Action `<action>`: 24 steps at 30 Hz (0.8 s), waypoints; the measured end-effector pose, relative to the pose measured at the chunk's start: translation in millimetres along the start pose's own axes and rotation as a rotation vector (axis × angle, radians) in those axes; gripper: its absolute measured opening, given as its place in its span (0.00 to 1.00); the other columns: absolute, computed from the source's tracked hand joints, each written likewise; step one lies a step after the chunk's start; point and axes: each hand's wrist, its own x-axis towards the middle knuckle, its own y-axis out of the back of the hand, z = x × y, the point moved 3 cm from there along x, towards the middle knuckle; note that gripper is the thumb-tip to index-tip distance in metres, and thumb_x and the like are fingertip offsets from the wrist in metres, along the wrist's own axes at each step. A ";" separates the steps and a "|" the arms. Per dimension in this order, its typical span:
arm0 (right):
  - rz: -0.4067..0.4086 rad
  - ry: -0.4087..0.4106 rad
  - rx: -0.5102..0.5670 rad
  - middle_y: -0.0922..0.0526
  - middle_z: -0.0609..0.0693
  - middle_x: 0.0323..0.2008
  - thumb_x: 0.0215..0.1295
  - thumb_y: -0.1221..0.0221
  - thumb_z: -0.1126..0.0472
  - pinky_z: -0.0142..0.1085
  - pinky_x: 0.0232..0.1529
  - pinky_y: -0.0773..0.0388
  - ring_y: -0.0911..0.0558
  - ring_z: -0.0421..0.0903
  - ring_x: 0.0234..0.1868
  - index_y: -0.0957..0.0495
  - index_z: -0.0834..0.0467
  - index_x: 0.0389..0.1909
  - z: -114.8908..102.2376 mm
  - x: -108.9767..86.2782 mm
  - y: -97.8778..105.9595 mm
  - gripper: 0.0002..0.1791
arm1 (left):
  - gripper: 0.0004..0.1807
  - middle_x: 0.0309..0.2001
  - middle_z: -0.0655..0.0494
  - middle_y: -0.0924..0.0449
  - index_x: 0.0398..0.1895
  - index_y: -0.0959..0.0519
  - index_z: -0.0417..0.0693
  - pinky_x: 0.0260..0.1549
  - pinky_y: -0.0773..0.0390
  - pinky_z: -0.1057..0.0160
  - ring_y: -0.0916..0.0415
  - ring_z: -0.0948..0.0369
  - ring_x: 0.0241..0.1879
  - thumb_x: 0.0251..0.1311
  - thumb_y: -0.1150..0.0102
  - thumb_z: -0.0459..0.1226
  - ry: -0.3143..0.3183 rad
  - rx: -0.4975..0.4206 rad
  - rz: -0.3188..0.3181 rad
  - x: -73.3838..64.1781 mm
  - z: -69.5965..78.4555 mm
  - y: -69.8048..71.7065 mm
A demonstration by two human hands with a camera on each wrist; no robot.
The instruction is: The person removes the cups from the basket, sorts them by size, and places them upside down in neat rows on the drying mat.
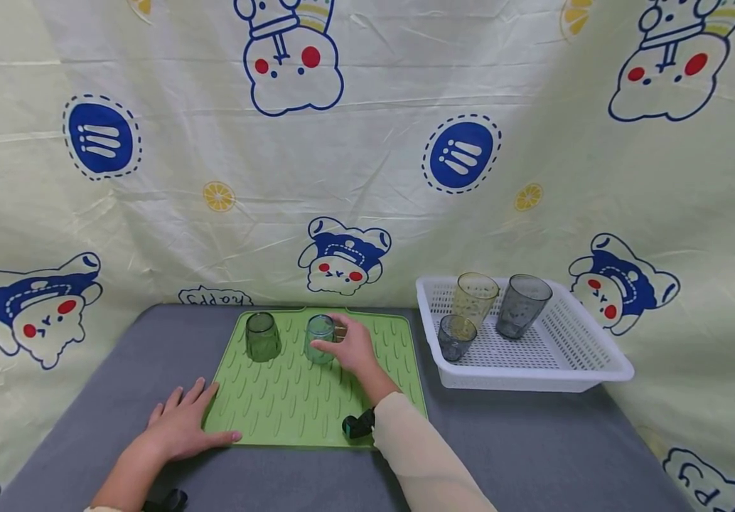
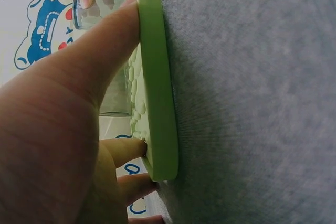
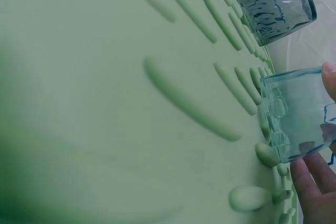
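My right hand (image 1: 356, 348) grips a light blue drinking glass (image 1: 318, 329) by its sides, thumb on the near left and fingers behind. In the right wrist view that glass (image 3: 291, 111) stands with its lower end at the ribbed surface of a green mat (image 1: 278, 405). Left of it, a dark greenish-grey glass (image 1: 262, 338) stands on the same mat, apart from both hands. My left hand (image 1: 178, 427) rests with spread fingers at the mat's near left corner. In the left wrist view its thumb (image 2: 113, 38) lies over the mat's edge.
Right of the mat stands a white perforated basket (image 1: 534, 382). It contains a yellowish glass (image 1: 475, 295), a tall grey glass (image 1: 524, 307) and a small dark glass (image 1: 454, 345). A grey cloth (image 1: 527, 441) covers the table; a printed curtain (image 1: 380, 156) hangs behind.
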 end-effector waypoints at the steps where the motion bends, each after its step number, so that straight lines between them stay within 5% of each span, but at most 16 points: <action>1: -0.001 0.000 0.000 0.18 0.53 0.61 0.56 0.24 0.52 0.46 0.60 0.18 0.17 0.55 0.61 0.23 0.52 0.66 -0.3 0.0 0.3 0.36 | 0.65 0.78 0.27 0.50 0.80 0.43 0.39 0.64 0.51 0.18 0.56 0.21 0.73 0.50 0.38 0.74 0.001 0.000 -0.002 0.3 0.1 0.3; 24: -0.018 -0.043 0.086 0.19 0.56 0.64 0.57 0.24 0.54 0.51 0.67 0.24 0.22 0.57 0.66 0.24 0.54 0.67 0.1 -4.0 1.1 0.36 | 0.64 0.78 0.27 0.50 0.79 0.42 0.39 0.64 0.51 0.18 0.56 0.20 0.73 0.51 0.38 0.74 -0.006 -0.006 0.005 -0.1 0.5 -0.3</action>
